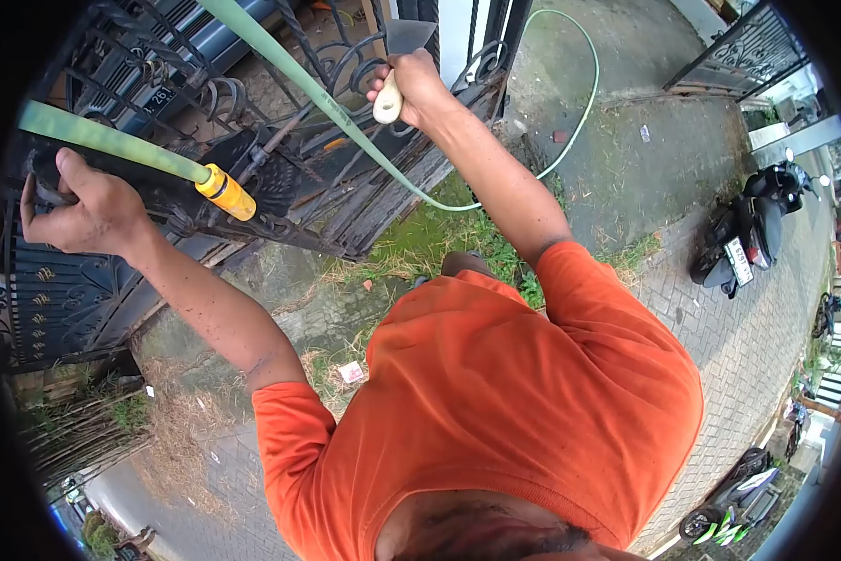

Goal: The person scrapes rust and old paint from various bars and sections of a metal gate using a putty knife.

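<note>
Scraper [409, 37], flat-bladed, pale-handled, within curled right hand [420, 89]; left hand [93, 210] hooked around black metal [48, 176].

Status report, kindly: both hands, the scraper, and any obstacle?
Right hand holding scraper, blade by the gate. Left hand closed around a dark piece. Green hose and yellow nozzle between them, possibly in the way.

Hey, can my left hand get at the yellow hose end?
Probably yes: the yellow hose end looks near your left hand, with nothing visible between them, though that hand seems curled around dark metal and would likely need freeing.
</note>
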Available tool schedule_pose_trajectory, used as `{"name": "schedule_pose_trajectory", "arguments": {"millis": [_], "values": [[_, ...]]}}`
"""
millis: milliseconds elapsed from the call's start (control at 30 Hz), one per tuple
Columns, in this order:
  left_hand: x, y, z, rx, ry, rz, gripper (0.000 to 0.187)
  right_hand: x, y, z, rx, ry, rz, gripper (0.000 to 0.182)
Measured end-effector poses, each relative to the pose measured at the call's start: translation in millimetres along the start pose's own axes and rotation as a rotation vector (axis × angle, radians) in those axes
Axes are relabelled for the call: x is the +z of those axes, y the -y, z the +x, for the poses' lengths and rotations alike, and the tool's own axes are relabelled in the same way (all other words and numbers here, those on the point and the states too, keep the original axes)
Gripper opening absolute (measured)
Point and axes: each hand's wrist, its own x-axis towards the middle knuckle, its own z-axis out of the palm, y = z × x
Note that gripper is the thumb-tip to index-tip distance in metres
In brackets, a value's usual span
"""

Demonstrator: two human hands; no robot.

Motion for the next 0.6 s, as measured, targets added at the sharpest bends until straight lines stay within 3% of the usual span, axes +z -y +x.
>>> {"name": "schedule_pose_trajectory", "arguments": {"millis": [33,100,167,233,300,367,433,500,533,567,600], "values": [[0.6,3.3,-0.3,0.004,0.002,-0.014,0.045,-4.9,5.5,-4.5,-0.012,-0.006,0.005,0.014],[-0.9,10.8,0.0,-0.015,-0.005,-0.003,0.045,-21.0,27.7,-14.3,-0.004,0.199,0.196,0.017],[1.9,-7.3,-2.9,-0.04,-0.035,-0.064,0.047,-33.9,44.1,-35.7,-0.114,0.297,0.171,0.022],[1.1,-22.8,-9.9,-0.062,-0.066,-0.067,0.055,-43.2,58.2,-49.2,-0.24,0.176,-0.037,0.012],[-9.3,-21.5,-21.8,-0.142,-0.103,0.228,0.065,-63.5,66.1,-49.7,-0.428,0.062,-0.361,0.011],[-15.1,-22.7,-32.6,0.197,-0.255,0.608,0.072,-85.0,79.5,-36.5,-0.576,0.045,-0.662,0.015],[6.1,-63.0,-60.0,0.13,-0.25,0.06,0.073,-93.0,101.6,-22.2,-0.863,-0.071,-1.153,0.016],[48.9,-105.9,-95.6,0.239,-0.073,-0.351,0.065,-71.8,131.0,-19.5,-1.154,-0.239,-1.467,0.026],[73.9,-116.0,-113.8,0.328,0.167,-0.406,0.051,-62.0,146.9,-12.5,-1.239,-0.226,-1.521,0.014],[94.1,-125.8,-125.6,0.384,0.416,-0.347,0.05,-57.7,158.2,-0.6,-1.325,-0.211,-1.57,0.011],[124.2,-128.9,-145.0,0.316,0.538,-0.427,0.05,-59.2,161.7,13.5,-1.325,-0.203,-1.566,0.011]]}}
